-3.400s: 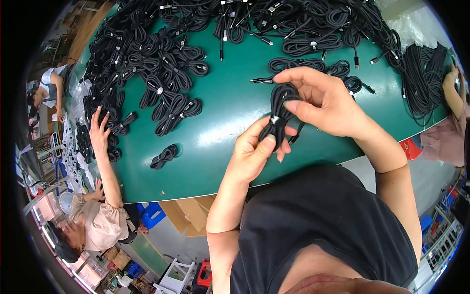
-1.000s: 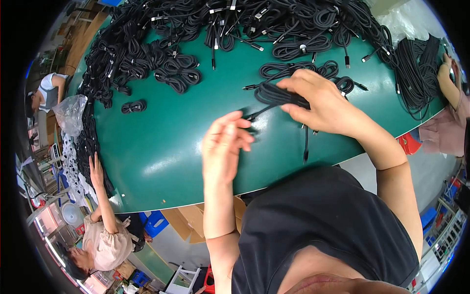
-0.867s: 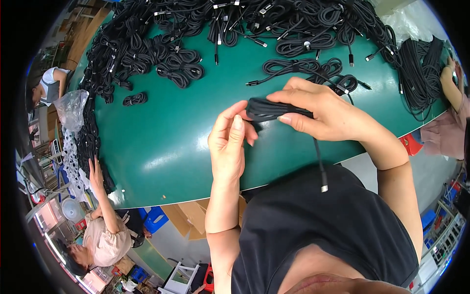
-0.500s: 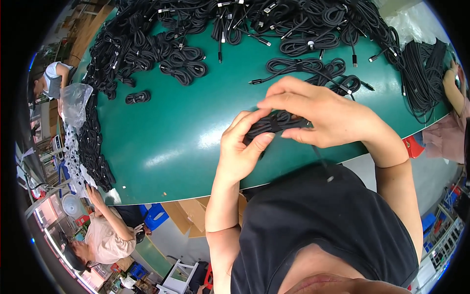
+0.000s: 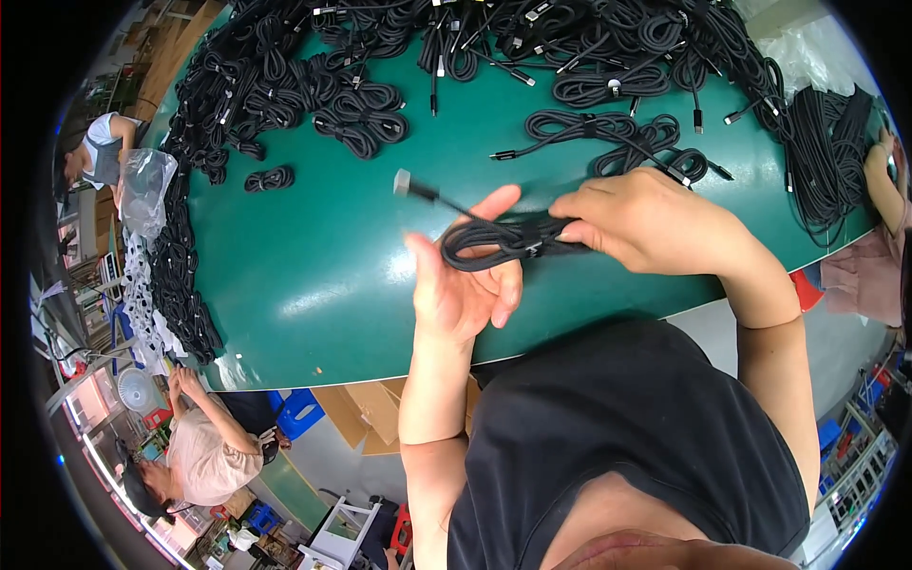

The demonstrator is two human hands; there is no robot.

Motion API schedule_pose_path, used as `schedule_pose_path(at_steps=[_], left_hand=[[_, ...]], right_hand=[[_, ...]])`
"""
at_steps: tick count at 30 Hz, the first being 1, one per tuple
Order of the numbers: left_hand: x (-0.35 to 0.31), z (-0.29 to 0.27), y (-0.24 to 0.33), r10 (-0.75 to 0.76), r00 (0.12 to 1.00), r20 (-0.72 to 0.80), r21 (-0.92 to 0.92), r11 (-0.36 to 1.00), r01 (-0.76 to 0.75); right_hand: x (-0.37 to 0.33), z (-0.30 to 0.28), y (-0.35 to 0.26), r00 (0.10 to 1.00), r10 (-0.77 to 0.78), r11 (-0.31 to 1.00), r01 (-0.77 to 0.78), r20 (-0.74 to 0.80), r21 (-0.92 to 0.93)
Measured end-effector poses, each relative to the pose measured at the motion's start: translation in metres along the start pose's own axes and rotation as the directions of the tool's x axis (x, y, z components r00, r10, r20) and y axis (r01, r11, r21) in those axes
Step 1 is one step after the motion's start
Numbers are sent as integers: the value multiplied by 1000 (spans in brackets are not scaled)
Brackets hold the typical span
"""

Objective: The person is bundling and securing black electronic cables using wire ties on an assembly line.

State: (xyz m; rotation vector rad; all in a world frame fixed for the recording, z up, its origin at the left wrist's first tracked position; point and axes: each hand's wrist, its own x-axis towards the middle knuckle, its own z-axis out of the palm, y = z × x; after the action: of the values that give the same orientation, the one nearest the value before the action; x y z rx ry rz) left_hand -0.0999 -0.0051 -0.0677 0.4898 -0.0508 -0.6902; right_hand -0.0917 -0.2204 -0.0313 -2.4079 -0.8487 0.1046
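A coiled black charging cable [image 5: 484, 245], bound round its middle with a dark strap, is held above the table's near side. My right hand [image 5: 655, 223] pinches the coil's right end between thumb and fingers. Beneath the coil's left end, my left hand [image 5: 465, 294] is open, palm up, with thumb and fingers spread. One cable end with a pale connector cap [image 5: 403, 183] sticks out to the upper left, smeared by motion. Beyond my right hand lie more coiled cables [image 5: 617, 138], their plugs loose on the green table [image 5: 313, 247].
A large heap of black cables [image 5: 380, 38] covers the table's far side. One small coil [image 5: 270, 179] lies apart at left. Long cable bundles [image 5: 825, 161] hang at the right edge beside a co-worker's arm. Another person [image 5: 209, 446] works at the left edge, near a plastic bag [image 5: 147, 195].
My left hand has let go and spread its fingers. The right hand now pinches the coil's right end. One plug end has swung out to the upper left.
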Motion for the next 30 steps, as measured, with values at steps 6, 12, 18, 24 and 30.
schedule_pose_path(at_steps=[6, 12, 18, 24, 30], left_hand=[[2, -5, -12, 177, 981, -76, 321, 936, -144], [3, -21, -15, 258, 947, -192, 318, 929, -189], [-2, -13, -23, 130, 984, -124, 452, 890, -60], [-4, -18, -11, 293, 947, -132, 423, 881, -214], [-6, -17, -20, 132, 982, -133, 487, 872, -51]], right_hand=[[3, -4, -7, 990, 106, 833, -141, 96, 534], [-8, 4, -11, 990, 88, 993, -78, -109, 91], [-5, 13, -22, 984, -45, 996, 59, -173, 72], [-9, 5, -22, 983, 39, 998, -46, -182, -38], [-3, 7, -35, 991, 10, 1000, -8, -136, 13]])
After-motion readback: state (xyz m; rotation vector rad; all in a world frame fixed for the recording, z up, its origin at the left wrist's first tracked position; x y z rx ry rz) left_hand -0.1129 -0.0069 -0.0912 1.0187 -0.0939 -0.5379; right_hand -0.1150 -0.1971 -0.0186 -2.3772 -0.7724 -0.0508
